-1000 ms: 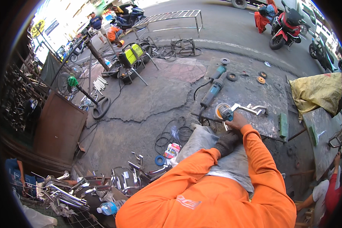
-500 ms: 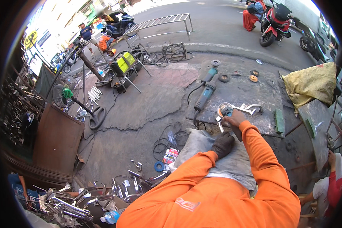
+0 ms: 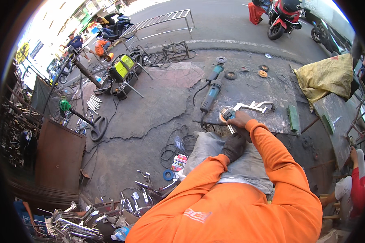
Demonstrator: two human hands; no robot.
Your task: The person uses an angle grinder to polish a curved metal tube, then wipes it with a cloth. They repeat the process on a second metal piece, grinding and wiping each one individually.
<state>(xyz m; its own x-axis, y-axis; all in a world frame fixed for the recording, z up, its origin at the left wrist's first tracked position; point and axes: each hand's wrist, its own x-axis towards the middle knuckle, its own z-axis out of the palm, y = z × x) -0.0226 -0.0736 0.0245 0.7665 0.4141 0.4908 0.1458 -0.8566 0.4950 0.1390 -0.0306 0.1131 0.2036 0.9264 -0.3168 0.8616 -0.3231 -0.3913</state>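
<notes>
My right hand (image 3: 241,120) is wrapped around a small teal angle grinder (image 3: 230,114), its round orange-rimmed disc (image 3: 222,116) facing left. Just below, my left hand (image 3: 234,146), in a dark knit glove, is closed on a short shiny metal piece (image 3: 231,128) that sticks out toward the disc; whether they touch I cannot tell. A grey cloth (image 3: 205,156) covers my lap under both hands. Beyond the grinder, bent shiny metal parts (image 3: 253,107) lie on a dark low work board (image 3: 247,87).
Two larger teal grinders (image 3: 211,95) lie on the board with loose discs (image 3: 263,74) and a green block (image 3: 293,117). Cables (image 3: 170,152) coil on the ground. Metal scraps (image 3: 73,224) pile up lower left. A green-yellow machine (image 3: 122,67) stands ahead; another person's hand (image 3: 354,154) is at right.
The whole view has shifted, so the surroundings sit farther left and higher. My left hand has come a little closer to the grinder with the metal piece.
</notes>
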